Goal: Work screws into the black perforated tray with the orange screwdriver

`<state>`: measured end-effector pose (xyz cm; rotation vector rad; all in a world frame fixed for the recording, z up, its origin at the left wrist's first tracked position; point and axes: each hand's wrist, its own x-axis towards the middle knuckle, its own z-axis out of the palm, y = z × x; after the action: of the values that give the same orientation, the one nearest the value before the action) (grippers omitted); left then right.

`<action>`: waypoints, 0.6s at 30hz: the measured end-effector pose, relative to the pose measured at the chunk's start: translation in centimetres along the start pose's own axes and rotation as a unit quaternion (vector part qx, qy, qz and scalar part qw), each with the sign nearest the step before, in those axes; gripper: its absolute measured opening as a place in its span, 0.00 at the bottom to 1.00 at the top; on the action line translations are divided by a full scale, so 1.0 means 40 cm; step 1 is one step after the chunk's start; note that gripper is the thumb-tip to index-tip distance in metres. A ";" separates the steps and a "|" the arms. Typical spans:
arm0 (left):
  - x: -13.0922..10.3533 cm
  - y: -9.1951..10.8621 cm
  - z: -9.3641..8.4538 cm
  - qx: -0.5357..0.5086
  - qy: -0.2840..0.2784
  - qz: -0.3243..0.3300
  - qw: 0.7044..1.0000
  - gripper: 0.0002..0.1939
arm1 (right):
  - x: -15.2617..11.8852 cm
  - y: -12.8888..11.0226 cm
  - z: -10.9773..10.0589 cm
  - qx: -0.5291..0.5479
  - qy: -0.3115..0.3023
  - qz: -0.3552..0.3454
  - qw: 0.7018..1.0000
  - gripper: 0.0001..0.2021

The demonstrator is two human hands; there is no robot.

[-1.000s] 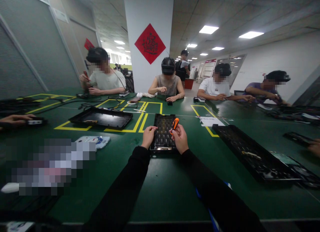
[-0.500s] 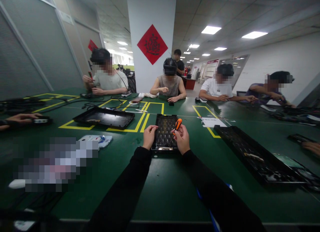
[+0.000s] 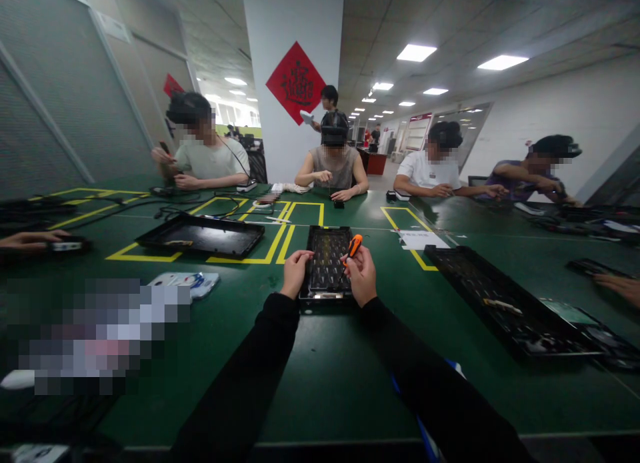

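A black plastic housing lies on the green table in front of me, its inside facing up, with a pale strip along its near end. My left hand grips the left side wall of the housing, thumb on the rim. In my right hand is an orange-and-black screwdriver, held by its handle and tilted. Its thin shaft points down into the right part of the housing. The tip is too small to make out, so I cannot tell whether it touches a screw.
A shallow black tray lies to the left, and a long black tray with parts in it to the right. White paper and cables are on the table. Several people sit across; co-workers' hands reach in at the sides.
The view has shifted slightly, so the table things appear a little further left. Both hands keep their holds. A person standing behind has moved left and holds a light-coloured object.
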<state>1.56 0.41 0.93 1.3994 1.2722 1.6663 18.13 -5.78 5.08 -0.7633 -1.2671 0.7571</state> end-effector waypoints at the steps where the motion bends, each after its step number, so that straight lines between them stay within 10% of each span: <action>1: 0.000 0.004 -0.001 -0.008 0.006 -0.002 1.000 0.12 | 0.000 0.000 -0.001 0.001 0.005 -0.002 1.000 0.15; 6: -0.014 0.038 -0.004 -0.028 0.002 0.026 0.999 0.13 | 0.001 0.004 -0.003 0.005 0.035 -0.013 0.999 0.15; 18: -0.035 0.069 -0.008 0.204 -0.222 0.133 0.944 0.13 | 0.017 0.028 -0.005 0.015 0.071 -0.007 0.997 0.17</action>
<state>1.94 -1.89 2.97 2.1341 1.2377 1.1704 18.35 -4.62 4.46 -0.7696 -1.1301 0.6982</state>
